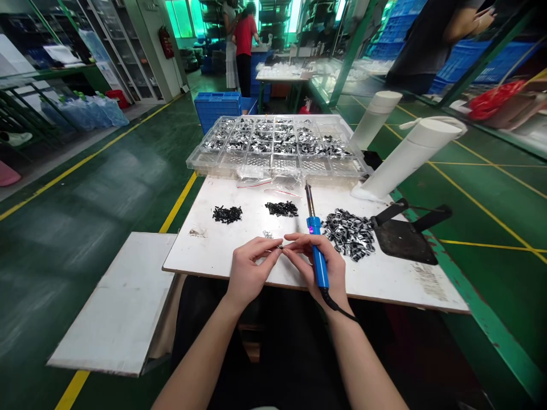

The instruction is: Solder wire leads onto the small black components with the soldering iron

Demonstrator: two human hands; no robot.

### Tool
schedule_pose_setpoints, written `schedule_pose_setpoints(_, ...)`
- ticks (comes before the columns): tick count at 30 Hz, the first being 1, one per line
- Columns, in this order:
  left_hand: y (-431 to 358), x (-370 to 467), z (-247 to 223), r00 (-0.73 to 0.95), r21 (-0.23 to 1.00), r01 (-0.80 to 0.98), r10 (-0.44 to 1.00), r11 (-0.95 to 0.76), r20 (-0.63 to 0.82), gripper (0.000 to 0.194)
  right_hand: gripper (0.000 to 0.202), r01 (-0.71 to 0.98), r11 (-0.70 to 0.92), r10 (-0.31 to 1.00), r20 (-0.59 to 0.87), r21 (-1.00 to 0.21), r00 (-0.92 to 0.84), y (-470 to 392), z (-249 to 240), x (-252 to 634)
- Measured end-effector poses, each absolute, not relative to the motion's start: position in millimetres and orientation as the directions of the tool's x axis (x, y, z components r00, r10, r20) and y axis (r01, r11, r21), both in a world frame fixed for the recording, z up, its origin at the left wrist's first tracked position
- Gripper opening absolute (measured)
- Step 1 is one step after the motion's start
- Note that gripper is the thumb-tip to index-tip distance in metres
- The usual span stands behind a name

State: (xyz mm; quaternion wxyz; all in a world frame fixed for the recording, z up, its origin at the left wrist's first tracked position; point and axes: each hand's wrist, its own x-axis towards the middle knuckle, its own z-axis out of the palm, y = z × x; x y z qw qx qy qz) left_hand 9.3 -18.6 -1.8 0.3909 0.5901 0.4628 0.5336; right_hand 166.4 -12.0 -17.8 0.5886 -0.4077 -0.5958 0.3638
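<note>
Set in a workshop, with green floor (128,165) marked in yellow lines and a person in a red top (247,34) standing far back. Sits at a white table (200,250). Pinches a tiny dark piece (280,247) near the table's front edge: left hand (252,267) with thumb and index fingertips together on it, right hand (335,270) with fingertips closed in from the other side; too small to make out details. Also carries a blue soldering iron (315,228) across the right hand, tip pointing forward, cord running back over the wrist. Shows small metal bits (268,234) just ahead of the fingertips, a left black pile (227,214) and a middle black pile (281,209) beyond, plus a larger silver-and-black heap (350,234) right of the iron. Has a black stand (405,242) just beside that heap, and a clear compartment tray (196,166) with dark, shiny pieces at the far end, plastic bags (290,182) by its front.
</note>
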Motion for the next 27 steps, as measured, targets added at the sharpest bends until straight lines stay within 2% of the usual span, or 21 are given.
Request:
schedule_pose_setpoints(12,-18.6,8.8,-3.3,0.043,0.924,0.197,0.944,-0.329,0.327,0.021,0.016,0.110,0.412,0.910,0.415,-0.905,0.010,-11.2,-18.4,167.1)
schedule_pose_setpoints(22,-18.7,8.1,-2.0,0.007,0.977,0.038,0.978,-0.208,0.208,0.017,0.016,0.073,0.444,0.895,0.446,-0.893,0.012,-13.6,-16.1,165.8)
schedule_pose_setpoints(27,-18.6,7.6,-2.6,0.009,0.983,0.015,0.983,-0.182,0.181,0.018,0.016,0.063,0.446,0.894,0.448,-0.893,0.005,-12.7,-18.8,167.1)
